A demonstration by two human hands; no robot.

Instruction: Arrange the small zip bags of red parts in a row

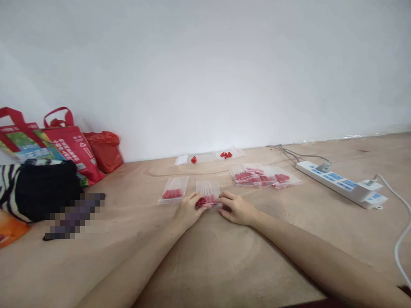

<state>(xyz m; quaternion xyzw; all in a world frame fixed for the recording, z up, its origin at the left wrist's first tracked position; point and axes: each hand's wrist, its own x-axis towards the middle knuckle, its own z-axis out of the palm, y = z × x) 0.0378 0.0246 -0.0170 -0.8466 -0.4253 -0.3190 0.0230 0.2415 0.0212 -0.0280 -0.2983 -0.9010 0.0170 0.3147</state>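
A small clear zip bag (207,188) with several red cylindrical pieces in it lies between my hands. My left hand (189,209) pinches its near left side, fingers closed. By those fingertips is a shiny dark red item (201,202); whether it is inside the bag I cannot tell. Curled fingers of my right hand (236,208) close on the bag's near right corner. Just left of it lies another clear bag (175,188) holding a row of red pieces. A pile of filled bags (261,176) rests farther right.
Near the wall lie flat clear bags (205,157) with small red pieces (226,155) on them. A white power strip (340,184) with plugs and cables stands right. Shopping bags (73,149), a red plastic bag (104,149) and black cloth (48,184) fill the left of the wooden table (205,265).
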